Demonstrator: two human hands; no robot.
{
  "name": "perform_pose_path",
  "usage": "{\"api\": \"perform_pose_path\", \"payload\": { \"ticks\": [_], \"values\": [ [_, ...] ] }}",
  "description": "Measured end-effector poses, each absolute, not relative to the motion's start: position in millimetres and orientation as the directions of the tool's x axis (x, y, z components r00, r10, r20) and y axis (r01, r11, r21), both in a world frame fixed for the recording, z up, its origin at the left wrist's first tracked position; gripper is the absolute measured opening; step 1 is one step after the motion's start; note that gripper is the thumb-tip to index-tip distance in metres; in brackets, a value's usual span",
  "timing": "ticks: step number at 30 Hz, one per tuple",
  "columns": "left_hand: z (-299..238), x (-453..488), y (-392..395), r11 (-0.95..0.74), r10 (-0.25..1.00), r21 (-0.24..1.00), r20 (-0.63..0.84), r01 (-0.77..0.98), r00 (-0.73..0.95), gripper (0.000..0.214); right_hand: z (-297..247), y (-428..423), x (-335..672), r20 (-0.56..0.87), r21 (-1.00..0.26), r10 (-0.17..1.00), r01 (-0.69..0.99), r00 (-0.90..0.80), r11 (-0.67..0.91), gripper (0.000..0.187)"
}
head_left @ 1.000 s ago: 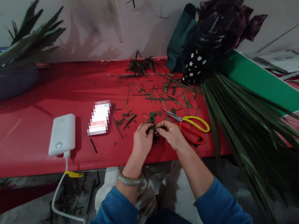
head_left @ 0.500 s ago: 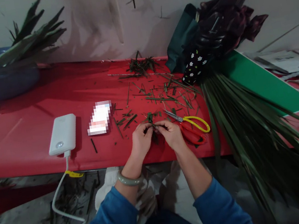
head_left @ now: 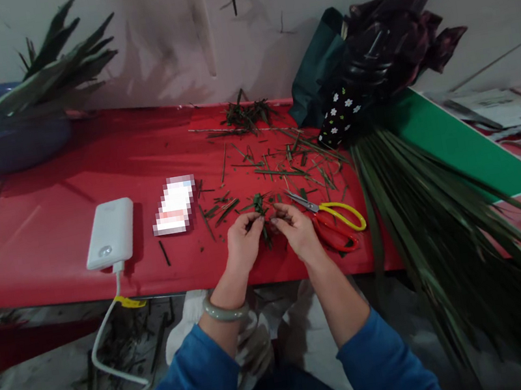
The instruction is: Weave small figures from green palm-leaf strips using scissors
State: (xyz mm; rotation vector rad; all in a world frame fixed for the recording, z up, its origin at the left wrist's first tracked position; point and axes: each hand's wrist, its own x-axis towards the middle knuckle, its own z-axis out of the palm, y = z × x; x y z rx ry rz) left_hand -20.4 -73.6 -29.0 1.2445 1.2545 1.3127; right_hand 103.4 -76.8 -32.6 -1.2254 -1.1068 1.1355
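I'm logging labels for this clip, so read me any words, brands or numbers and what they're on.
No text can be read.
The flat pack beside the white power bank: blurred out.
The printed sheets at the far right: too small to read.

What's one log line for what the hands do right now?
left hand: pinches leaf piece | right hand: pinches leaf piece | scissors: on red table, right of hands

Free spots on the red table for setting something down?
Bare red cover between the blue basin and the leaf scraps; also left of the power bank. Crowded: around the left hand and right hand pinching the leaf piece, by the scissors and long leaves.
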Motion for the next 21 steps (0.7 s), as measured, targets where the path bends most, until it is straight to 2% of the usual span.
{"api": "perform_pose_path", "payload": {
  "ticks": [3,9,16,21],
  "values": [
    [-27.3,-19.1,-74.3,-0.06,0.995,0.998,0.057,-0.024,-0.087,0.019,-31.4,-77.1,102.9,-0.004,-0.999,0.995,-0.042,0.101,0.001,0.038],
    [-27.6,-19.3,-74.9,-0.064,0.994,0.996,0.057,-0.069,-0.094,0.018,-28.7,-80.7,101.8,0.004,-0.999,0.997,-0.033,0.081,0.007,0.021],
    [-30.0,-21.0,-74.6,-0.069,0.988,0.997,0.065,-0.018,-0.141,0.022,-25.1,-82.0,100.9,0.006,-0.999,0.984,0.046,0.176,-0.002,0.023],
    [-30.6,-21.3,-74.8,-0.08,0.99,0.996,0.083,0.036,-0.113,0.021,-23.2,-83.9,102.1,0.053,-0.999,0.987,0.017,0.154,0.051,0.023]
  ]
}}
